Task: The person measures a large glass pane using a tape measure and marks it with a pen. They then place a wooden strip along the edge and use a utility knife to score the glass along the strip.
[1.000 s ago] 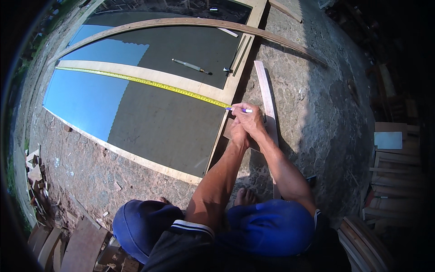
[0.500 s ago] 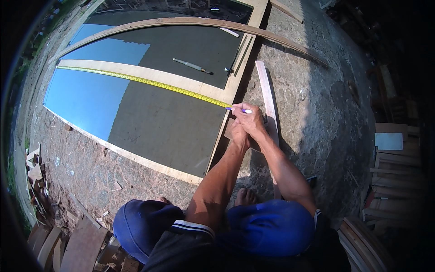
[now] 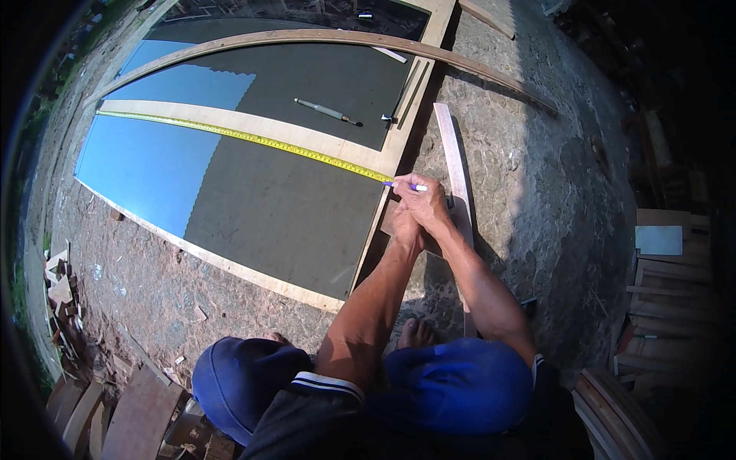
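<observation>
A yellow tape measure (image 3: 276, 144) is stretched across the glass sheet (image 3: 284, 199), beside the pale wooden strip of a frame. At the tape's near right end, my right hand (image 3: 428, 205) pinches a purple-and-white pen (image 3: 414, 186), its tip at the tape by the frame's edge. My left hand (image 3: 407, 227) is closed at the same end, just under the right hand and partly hidden by it. It appears to hold the tape there; the tape's case is mostly out of sight. A tool like a glass cutter (image 3: 328, 112) lies on the glass beyond the strip.
A long wooden batten (image 3: 322, 36) crosses the far part of the frame. Another thin wood strip (image 3: 451, 153) lies on the rough concrete floor (image 3: 552, 192) right of my hands. Wood offcuts (image 3: 60, 290) are piled at left, and stacked wooden pieces (image 3: 667, 307) stand at right.
</observation>
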The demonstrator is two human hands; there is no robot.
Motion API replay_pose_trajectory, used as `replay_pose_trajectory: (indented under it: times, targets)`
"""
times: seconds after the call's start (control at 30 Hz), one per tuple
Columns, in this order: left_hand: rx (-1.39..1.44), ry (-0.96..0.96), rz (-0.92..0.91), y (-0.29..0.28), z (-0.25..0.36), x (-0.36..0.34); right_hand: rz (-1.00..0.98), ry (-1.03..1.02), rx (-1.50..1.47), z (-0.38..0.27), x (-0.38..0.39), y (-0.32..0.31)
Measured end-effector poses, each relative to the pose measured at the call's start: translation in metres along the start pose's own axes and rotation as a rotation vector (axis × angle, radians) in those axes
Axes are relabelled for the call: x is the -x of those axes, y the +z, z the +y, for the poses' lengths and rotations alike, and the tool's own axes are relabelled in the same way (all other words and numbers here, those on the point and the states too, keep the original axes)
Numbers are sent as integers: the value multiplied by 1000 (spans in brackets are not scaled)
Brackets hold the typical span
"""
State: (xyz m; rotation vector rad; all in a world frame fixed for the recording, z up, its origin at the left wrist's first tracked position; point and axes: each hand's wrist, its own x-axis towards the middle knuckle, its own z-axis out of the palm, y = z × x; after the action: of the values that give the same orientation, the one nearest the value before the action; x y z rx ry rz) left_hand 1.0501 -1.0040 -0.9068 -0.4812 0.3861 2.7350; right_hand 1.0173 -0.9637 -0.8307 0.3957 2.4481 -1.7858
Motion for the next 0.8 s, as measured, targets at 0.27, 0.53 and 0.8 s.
replay_pose_trajectory:
  times: [0.27,0.53,0.8]
  targets:
    - [14,43,-4,-3,-4,-3,10,-12,20,5,-3,0]
    - [1,16,35,-3,-2,-2,14,-24,43,5,-3,0]
    - [-17,45,-33,7,3,7,1,8,-4,2,-1,-1]
